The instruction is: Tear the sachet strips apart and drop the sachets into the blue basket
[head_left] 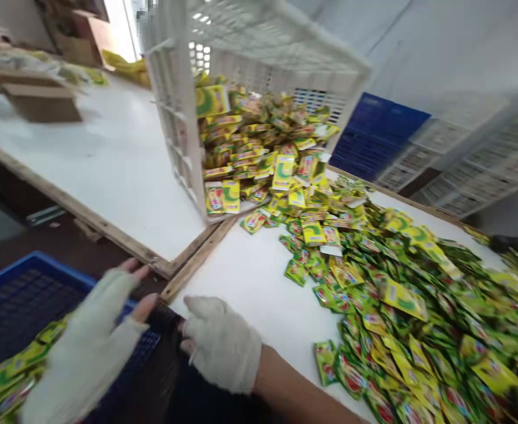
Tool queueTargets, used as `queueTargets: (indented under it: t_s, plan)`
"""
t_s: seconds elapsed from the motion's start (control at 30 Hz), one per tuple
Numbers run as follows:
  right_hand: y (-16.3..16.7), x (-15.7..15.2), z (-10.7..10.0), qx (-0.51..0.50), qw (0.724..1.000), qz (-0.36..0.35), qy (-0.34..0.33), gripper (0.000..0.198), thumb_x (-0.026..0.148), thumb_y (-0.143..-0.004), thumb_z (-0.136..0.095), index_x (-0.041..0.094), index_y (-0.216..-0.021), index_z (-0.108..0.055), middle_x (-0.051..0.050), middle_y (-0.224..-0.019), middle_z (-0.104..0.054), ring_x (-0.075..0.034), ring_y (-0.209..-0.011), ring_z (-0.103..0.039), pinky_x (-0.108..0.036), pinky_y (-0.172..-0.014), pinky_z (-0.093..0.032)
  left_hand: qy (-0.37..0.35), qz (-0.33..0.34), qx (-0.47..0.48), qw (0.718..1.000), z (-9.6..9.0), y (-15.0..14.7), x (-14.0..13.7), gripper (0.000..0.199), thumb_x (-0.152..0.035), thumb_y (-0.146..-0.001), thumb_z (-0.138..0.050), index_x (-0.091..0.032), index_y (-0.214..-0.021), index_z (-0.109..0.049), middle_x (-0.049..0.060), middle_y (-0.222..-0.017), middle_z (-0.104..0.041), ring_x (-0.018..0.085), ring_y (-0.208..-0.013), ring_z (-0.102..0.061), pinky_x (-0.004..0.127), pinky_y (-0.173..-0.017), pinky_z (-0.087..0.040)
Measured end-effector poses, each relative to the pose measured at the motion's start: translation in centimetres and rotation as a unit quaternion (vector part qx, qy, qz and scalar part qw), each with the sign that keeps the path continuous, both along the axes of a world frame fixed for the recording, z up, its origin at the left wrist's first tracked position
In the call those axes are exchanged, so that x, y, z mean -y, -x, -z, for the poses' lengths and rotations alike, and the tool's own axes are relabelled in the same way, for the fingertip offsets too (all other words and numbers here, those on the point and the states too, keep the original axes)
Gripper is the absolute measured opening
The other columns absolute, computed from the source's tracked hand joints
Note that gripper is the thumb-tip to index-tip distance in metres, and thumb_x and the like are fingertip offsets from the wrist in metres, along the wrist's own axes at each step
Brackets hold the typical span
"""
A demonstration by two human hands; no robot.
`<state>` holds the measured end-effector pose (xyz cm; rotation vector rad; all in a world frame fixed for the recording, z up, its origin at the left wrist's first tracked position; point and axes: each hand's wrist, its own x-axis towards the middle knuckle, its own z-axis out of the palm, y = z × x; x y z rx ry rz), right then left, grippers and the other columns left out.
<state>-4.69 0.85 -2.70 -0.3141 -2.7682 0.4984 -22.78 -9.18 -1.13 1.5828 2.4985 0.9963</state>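
My left hand [91, 335], in a pale fingerless glove, is held over the blue basket [38, 265] at the lower left, its fingers and thumb apart. Yellow-green packets [25, 365] lie inside that basket. At the table's near edge is my right hand [223, 341], gloved the same way, with its fingers curled by a dark strip [164, 318]; blur hides what they close on. Ahead, a white plastic crate [186, 118] lies tipped on its side. Small yellow boxes [283, 171] fill it and spill from its mouth onto the white tabletop [250, 277].
A large heap of green sachets [374, 282] and yellow boxes covers the right of the table. An open cardboard box [42, 100] stands at the far left. Blue crates [374, 135] and white crates [475, 159] are stacked beyond the table. A wooden edge [201, 253] crosses between two tabletops.
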Motion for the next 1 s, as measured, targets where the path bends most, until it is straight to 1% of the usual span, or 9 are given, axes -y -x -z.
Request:
queueTargets:
  t_s: [0.1, 0.2, 0.33, 0.47, 0.6, 0.73, 0.8, 0.87, 1.0]
  plan:
    - [-5.4, 0.2, -0.6, -0.021, 0.999, -0.036, 0.004, 0.021, 0.032, -0.087, -0.046, 0.020, -0.084, -0.062, -0.004, -0.098, -0.063, -0.013, -0.100, -0.056, -0.026, -0.095, -0.043, -0.020, 0.172, 0.001, 0.985, -1.3, -5.9, -6.1, 0.030, -0.033, -0.084, -0.042, -0.024, -0.111, -0.051, 0.003, -0.126, -0.051, 0.020, -0.122, -0.044, 0.032, -0.105, -0.037]
    - [-12.0, -1.3, -0.9, -0.079, 0.995, 0.064, 0.017, 0.022, 0.024, -0.089, -0.042, 0.020, -0.085, -0.064, -0.003, -0.099, -0.066, -0.012, -0.103, -0.057, -0.022, -0.090, -0.047, 0.025, 0.269, -0.019, 0.963, -1.0, -10.1, -12.1, 0.036, -0.032, -0.084, -0.044, -0.019, -0.116, -0.051, 0.008, -0.127, -0.051, 0.019, -0.123, -0.044, 0.032, -0.106, -0.035]
    - [-19.8, -4.5, -1.2, -0.142, 0.957, 0.254, 0.012, 0.022, 0.020, -0.087, -0.044, 0.019, -0.088, -0.066, -0.006, -0.105, -0.066, -0.013, -0.097, -0.062, -0.024, -0.085, -0.052, 0.086, 0.323, -0.050, 0.941, -0.9, -14.3, -20.4, 0.037, -0.029, -0.084, -0.045, -0.015, -0.118, -0.052, 0.011, -0.127, -0.051, 0.021, -0.122, -0.044, 0.032, -0.104, -0.035]
    - [-25.1, -7.0, -0.9, -0.175, 0.919, 0.352, -0.018, 0.022, 0.022, -0.085, -0.046, 0.018, -0.089, -0.067, -0.009, -0.104, -0.067, -0.017, -0.096, -0.064, -0.029, -0.085, -0.054, 0.087, 0.312, -0.083, 0.943, -1.3, -18.0, -26.5, 0.044, -0.034, -0.084, -0.046, -0.013, -0.123, -0.048, 0.015, -0.127, -0.049, 0.027, -0.122, -0.041, 0.039, -0.101, -0.034]
    - [-27.7, -8.3, 0.5, -0.219, 0.874, 0.431, -0.053, 0.024, 0.023, -0.085, -0.045, 0.017, -0.091, -0.068, -0.011, -0.102, -0.067, -0.019, -0.093, -0.065, -0.032, -0.084, -0.056, 0.104, 0.304, -0.103, 0.941, 0.0, -21.5, -26.6, 0.045, -0.045, -0.083, -0.045, -0.012, -0.113, -0.053, 0.015, -0.111, -0.058, 0.030, -0.105, -0.051, 0.044, -0.091, -0.039]
    - [-28.2, -9.1, 1.7, -0.215, 0.874, 0.428, -0.079, 0.025, 0.021, -0.084, -0.044, 0.017, -0.095, -0.066, -0.011, -0.103, -0.067, -0.020, -0.095, -0.064, -0.034, -0.085, -0.056, 0.090, 0.365, -0.124, 0.918, 0.9, -22.5, -23.9, 0.039, -0.048, -0.087, -0.037, -0.018, -0.100, -0.058, 0.009, -0.102, -0.060, 0.023, -0.094, -0.053, 0.035, -0.085, -0.041]
    - [-28.0, -9.3, 1.9, -0.216, 0.876, 0.421, -0.097, 0.026, 0.020, -0.084, -0.044, 0.017, -0.099, -0.065, -0.011, -0.104, -0.066, -0.020, -0.096, -0.064, -0.035, -0.085, -0.056, 0.083, 0.359, -0.151, 0.917, 0.0, -21.0, -23.8, 0.035, -0.046, -0.088, -0.036, -0.021, -0.095, -0.059, 0.006, -0.099, -0.059, 0.019, -0.092, -0.053, 0.029, -0.083, -0.041]
    - [-27.7, -9.4, 1.8, -0.212, 0.875, 0.424, -0.101, 0.026, 0.019, -0.084, -0.044, 0.016, -0.101, -0.064, -0.011, -0.104, -0.066, -0.020, -0.097, -0.063, -0.035, -0.085, -0.055, 0.094, 0.275, -0.187, 0.938, -1.5, -18.4, -24.9, 0.030, -0.041, -0.087, -0.038, -0.021, -0.095, -0.059, 0.006, -0.100, -0.058, 0.018, -0.096, -0.052, 0.027, -0.085, -0.039]
    - [-27.2, -9.0, 0.6, -0.157, 0.885, 0.435, -0.057, 0.022, 0.014, -0.080, -0.047, 0.016, -0.095, -0.062, -0.010, -0.100, -0.064, -0.018, -0.094, -0.061, -0.031, -0.085, -0.052, 0.129, 0.160, -0.212, 0.955, -2.9, -13.9, -27.3, 0.040, -0.040, -0.079, -0.044, -0.009, -0.101, -0.057, 0.019, -0.106, -0.053, 0.033, -0.103, -0.049, 0.045, -0.087, -0.037]
